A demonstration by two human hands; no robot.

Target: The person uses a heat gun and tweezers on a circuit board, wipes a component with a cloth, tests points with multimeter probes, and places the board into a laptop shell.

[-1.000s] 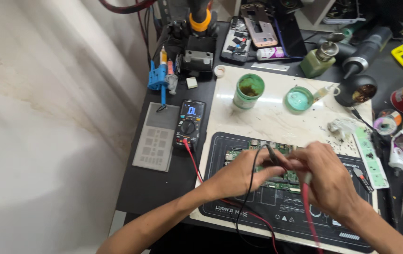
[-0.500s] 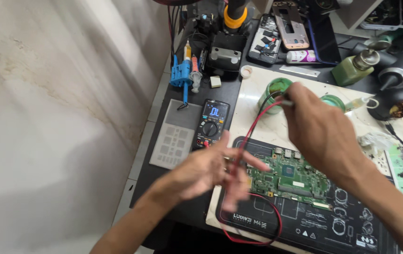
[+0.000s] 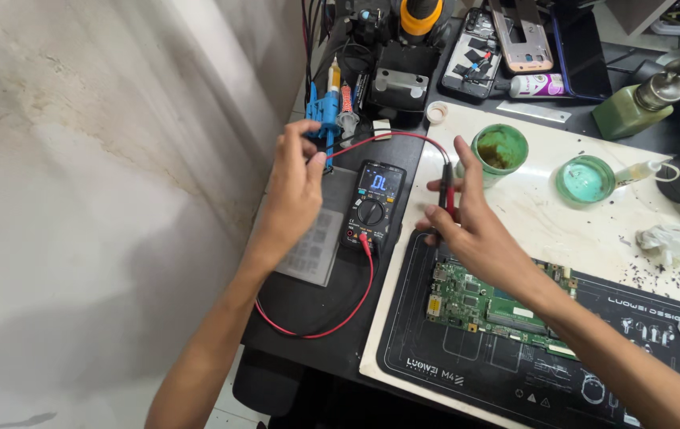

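My left hand (image 3: 295,184) is raised beside the grey multimeter (image 3: 372,203), fingers pinched on a thin black probe next to a blue tool holder (image 3: 324,119). My right hand (image 3: 467,226) grips the red probe (image 3: 448,184) upright, just right of the multimeter and above the top left corner of the black work mat (image 3: 515,381). The red lead (image 3: 332,322) loops from the meter's sockets across the dark desk. A green circuit board (image 3: 487,298) lies on the mat under my right wrist.
A green cup (image 3: 500,149) and a round green dish (image 3: 585,178) stand on the white slab (image 3: 546,214). A pump bottle (image 3: 640,107), opened phones (image 3: 521,36) and a soldering stand (image 3: 400,83) crowd the back. A grey stencil plate (image 3: 312,250) lies left of the meter; a wall rises at left.
Both hands left the circuit board and moved up toward the multimeter. My left hand went to the blue holder with the black probe; my right hand brought the red probe near the meter.
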